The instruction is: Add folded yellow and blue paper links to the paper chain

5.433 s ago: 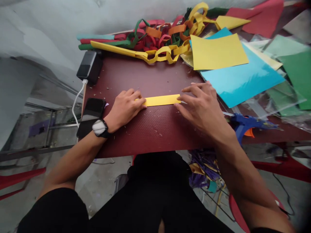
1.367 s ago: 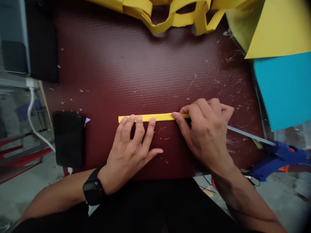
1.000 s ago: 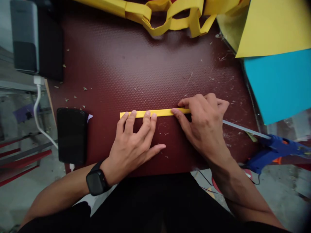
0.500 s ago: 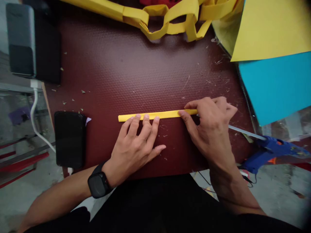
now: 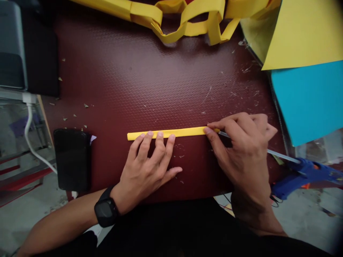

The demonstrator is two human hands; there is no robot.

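A narrow folded yellow paper strip lies nearly level across the dark red table. My left hand rests with fingers spread, its fingertips pressing on the strip's left half. At the strip's right end, my right hand pinches it between thumb and index finger. A thin pale glue stick runs from under that hand to a blue glue gun at the right edge of the table. Part of the strip's right tip is covered by my fingers.
A yellow paper chain lies along the far side. Yellow paper and blue paper overlap at the right. On the left are a black phone, a power bank with a white cable, and small paper scraps.
My right hand has slid slightly right along the strip, toward its end. My left hand stays spread on the strip. The whole view has shifted a little.
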